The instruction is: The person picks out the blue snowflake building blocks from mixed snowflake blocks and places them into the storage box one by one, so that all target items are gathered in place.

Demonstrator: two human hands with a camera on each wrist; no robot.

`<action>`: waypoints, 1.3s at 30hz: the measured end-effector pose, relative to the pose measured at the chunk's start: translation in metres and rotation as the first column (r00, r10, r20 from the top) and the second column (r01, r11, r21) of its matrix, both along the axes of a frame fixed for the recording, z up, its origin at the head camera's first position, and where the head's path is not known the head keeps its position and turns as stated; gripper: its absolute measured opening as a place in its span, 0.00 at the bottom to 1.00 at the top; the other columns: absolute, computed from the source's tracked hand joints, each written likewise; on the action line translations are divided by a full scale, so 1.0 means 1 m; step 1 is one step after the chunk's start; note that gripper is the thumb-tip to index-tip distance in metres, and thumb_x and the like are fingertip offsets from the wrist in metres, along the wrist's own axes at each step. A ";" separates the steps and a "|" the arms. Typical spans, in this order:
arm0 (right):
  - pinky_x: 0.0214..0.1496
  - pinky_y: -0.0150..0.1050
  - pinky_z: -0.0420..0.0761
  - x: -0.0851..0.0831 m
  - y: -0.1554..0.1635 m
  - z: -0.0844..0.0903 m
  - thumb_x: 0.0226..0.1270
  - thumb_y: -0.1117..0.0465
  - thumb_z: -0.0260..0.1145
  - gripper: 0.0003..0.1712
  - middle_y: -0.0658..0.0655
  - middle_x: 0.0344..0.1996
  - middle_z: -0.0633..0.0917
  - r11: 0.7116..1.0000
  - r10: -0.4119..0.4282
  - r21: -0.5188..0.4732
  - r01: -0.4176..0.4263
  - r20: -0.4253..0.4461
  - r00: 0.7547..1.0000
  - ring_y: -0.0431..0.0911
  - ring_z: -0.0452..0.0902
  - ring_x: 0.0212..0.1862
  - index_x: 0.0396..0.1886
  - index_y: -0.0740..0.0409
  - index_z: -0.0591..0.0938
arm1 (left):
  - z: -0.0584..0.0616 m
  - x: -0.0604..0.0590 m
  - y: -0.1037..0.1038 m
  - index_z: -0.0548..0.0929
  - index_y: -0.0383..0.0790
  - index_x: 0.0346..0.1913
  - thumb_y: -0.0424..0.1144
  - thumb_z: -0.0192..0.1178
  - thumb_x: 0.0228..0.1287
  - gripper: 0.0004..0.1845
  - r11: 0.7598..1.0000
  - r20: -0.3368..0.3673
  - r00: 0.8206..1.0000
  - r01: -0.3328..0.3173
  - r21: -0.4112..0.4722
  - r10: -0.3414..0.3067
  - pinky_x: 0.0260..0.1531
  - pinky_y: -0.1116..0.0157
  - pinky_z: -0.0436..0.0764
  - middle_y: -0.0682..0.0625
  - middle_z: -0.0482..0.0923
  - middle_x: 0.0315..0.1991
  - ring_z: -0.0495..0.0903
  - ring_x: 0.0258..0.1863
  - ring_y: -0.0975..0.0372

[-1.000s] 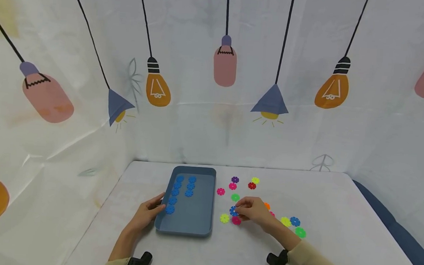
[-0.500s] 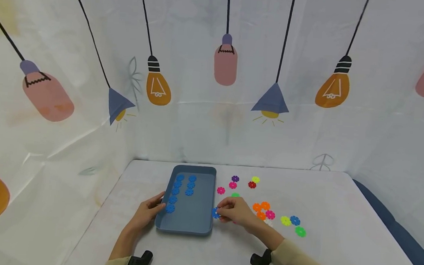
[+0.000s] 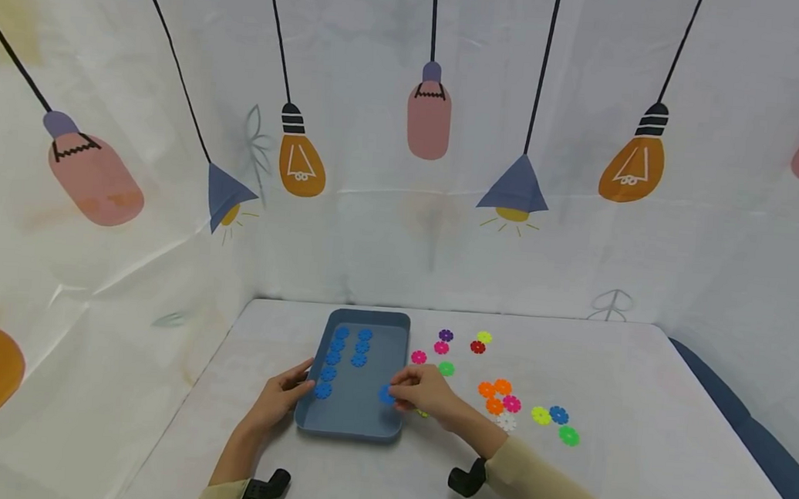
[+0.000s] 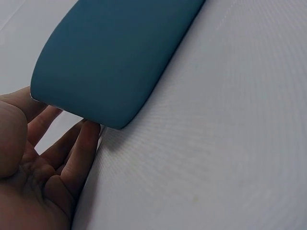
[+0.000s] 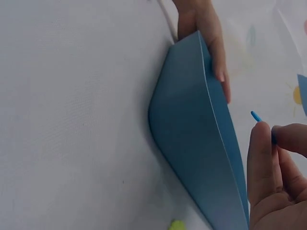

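The right hand (image 3: 424,394) pinches a blue flower-shaped disc (image 3: 386,394) between thumb and fingertips and holds it over the near right part of the blue tray (image 3: 359,424); the right wrist view shows the disc's thin edge poking out past the fingers (image 5: 261,158), just above the tray's wall. The left hand (image 3: 282,396) rests against the tray's left side with fingers relaxed and nearly straight, steadying it rather than gripping it.

Judging by what lies in the tray, the sorting is well under way: two columns of blue discs (image 3: 346,354) already sit on the floor beyond and left of the right hand, five in the left column and three in the right. The disc in hand looks set to join the shorter column but is not yet released.

Beyond and to the right of the right hand, on the table (image 3: 638,421), loose discs of other colours are scattered, and among them one more blue disc (image 3: 558,414) lies well apart from the tray.
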State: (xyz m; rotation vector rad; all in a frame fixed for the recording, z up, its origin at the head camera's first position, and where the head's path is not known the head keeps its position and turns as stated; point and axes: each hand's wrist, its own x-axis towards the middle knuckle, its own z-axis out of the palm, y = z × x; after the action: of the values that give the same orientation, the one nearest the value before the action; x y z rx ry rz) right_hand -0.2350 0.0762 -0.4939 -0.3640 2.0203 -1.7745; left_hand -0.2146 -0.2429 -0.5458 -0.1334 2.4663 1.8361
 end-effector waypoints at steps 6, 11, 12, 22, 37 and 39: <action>0.35 0.40 0.85 -0.003 -0.012 -0.005 0.63 0.63 0.70 0.10 0.59 0.28 0.84 1.000 0.005 -0.007 -0.005 0.000 1.000 0.46 0.83 0.27 0.40 0.65 0.83 | -0.001 0.000 0.001 0.70 0.46 0.70 0.43 0.65 0.65 0.32 1.000 -0.002 1.000 0.000 0.000 0.000 0.50 0.52 0.79 0.34 0.70 0.64 0.72 0.60 0.46; 0.34 0.39 0.85 -0.007 -0.022 -0.004 0.63 0.63 0.70 0.10 0.61 0.30 0.85 1.000 -0.006 0.009 0.006 0.006 1.000 0.45 0.83 0.27 0.40 0.65 0.83 | 0.000 -0.001 0.001 0.70 0.47 0.70 0.44 0.65 0.64 0.32 1.000 0.004 1.000 -0.010 0.010 0.009 0.50 0.52 0.78 0.35 0.70 0.64 0.72 0.61 0.46; 0.35 0.39 0.85 -0.008 -0.023 -0.003 0.63 0.63 0.70 0.10 0.61 0.31 0.85 1.000 -0.010 0.012 0.010 0.010 1.000 0.45 0.83 0.28 0.40 0.65 0.83 | 0.000 -0.001 0.001 0.70 0.47 0.70 0.44 0.65 0.64 0.32 1.000 0.003 1.000 -0.008 0.010 0.008 0.51 0.52 0.78 0.35 0.70 0.64 0.72 0.61 0.46; 0.37 0.40 0.85 -0.015 -0.039 -0.003 0.63 0.65 0.70 0.09 0.64 0.33 0.85 1.000 -0.005 -0.021 0.006 0.053 0.999 0.45 0.83 0.29 0.41 0.66 0.84 | 0.001 0.002 -0.004 0.69 0.43 0.71 0.44 0.64 0.66 0.31 1.000 -0.017 1.000 0.016 0.001 -0.016 0.54 0.50 0.76 0.32 0.68 0.64 0.69 0.62 0.43; 0.35 0.39 0.85 -0.031 -0.062 -0.004 0.62 0.65 0.70 0.08 0.60 0.31 0.86 0.998 -0.055 -0.019 0.056 0.091 0.994 0.43 0.83 0.28 0.39 0.65 0.85 | 0.001 0.000 -0.001 0.70 0.48 0.71 0.47 0.65 0.65 0.32 1.000 0.024 1.000 -0.003 -0.012 0.003 0.55 0.49 0.75 0.35 0.68 0.66 0.69 0.63 0.45; 0.34 0.38 0.85 -0.032 -0.065 -0.004 0.63 0.66 0.70 0.07 0.61 0.31 0.86 0.998 -0.052 -0.020 0.054 0.100 0.994 0.43 0.82 0.28 0.38 0.66 0.85 | 0.001 0.000 -0.001 0.70 0.47 0.70 0.46 0.65 0.65 0.32 1.000 0.017 1.000 -0.003 -0.005 0.004 0.56 0.49 0.74 0.34 0.68 0.65 0.69 0.63 0.45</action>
State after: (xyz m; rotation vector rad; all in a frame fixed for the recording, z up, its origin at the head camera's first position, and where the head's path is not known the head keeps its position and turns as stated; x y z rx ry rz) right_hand -0.2669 0.0109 -0.4983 -0.2261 1.9589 -1.8111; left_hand -0.2142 -0.2440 -0.5448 -0.1535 2.4612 1.8218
